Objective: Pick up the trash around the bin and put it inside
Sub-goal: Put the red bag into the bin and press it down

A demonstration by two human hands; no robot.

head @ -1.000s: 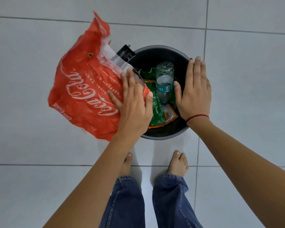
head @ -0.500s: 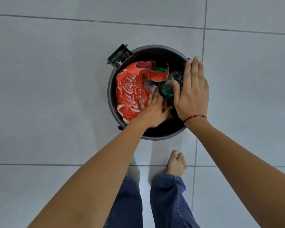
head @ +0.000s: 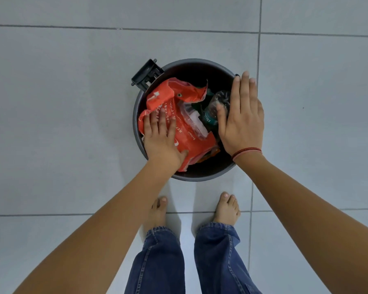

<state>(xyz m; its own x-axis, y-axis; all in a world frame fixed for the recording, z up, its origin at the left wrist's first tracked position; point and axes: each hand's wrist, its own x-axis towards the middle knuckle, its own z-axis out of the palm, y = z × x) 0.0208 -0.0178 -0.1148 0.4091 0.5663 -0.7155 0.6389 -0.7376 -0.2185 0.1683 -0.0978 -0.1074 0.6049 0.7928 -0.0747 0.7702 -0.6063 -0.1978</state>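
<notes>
A round dark grey bin (head: 202, 177) stands on the tiled floor. Inside it lies a crumpled red Coca-Cola wrapper (head: 191, 143), with a clear plastic bottle (head: 218, 105) and bits of green and orange packaging beside and under it. My left hand (head: 163, 141) lies flat on the wrapper's left part, fingers spread, palm down. My right hand (head: 241, 117) hovers flat over the bin's right side, fingers straight and together, above the bottle; it holds nothing. A red thread circles the right wrist.
A dark pedal or hinge bracket (head: 146, 74) sticks out at the bin's upper left rim. My bare feet (head: 226, 209) and blue jeans stand just in front of the bin. Grey floor tiles (head: 62, 113) surround it.
My left hand carried the red wrapper from left of the bin into it, then opened flat on top of it. My right hand stayed over the right rim.
</notes>
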